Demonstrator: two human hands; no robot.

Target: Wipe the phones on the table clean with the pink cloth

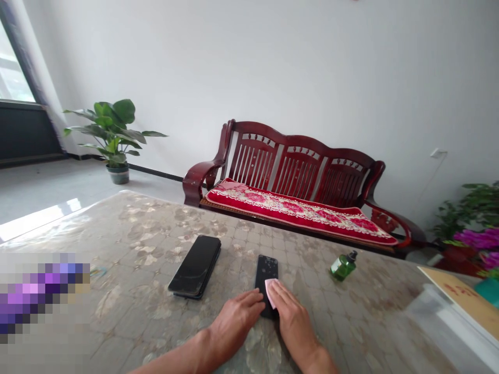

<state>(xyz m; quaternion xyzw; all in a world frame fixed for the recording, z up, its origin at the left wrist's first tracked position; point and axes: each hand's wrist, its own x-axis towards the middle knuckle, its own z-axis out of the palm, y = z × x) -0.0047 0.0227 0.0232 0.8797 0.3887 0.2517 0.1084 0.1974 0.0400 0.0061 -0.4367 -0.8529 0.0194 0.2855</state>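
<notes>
A black phone (268, 266) lies flat on the table before me, with whitish droplets or smears over its upper part. My left hand (240, 316) grips its left side, fingers bent against the edge. In my right hand (293, 316) is a small pink cloth (270, 295), pressed flat on the phone's screen under my fingers. My right palm hides part of the cloth and the lower right of the phone. To the left rests a stack of black phones (197, 265), the top one screen up. A green spray bottle (343, 267) stands to the right.
A patterned cover lies over the table (136, 249). A brown envelope or folder (460, 296) is at the right edge, and a blurred purple patch covers the left. Beyond stand a dark red wooden bench (298, 161) and a potted plant (117, 140).
</notes>
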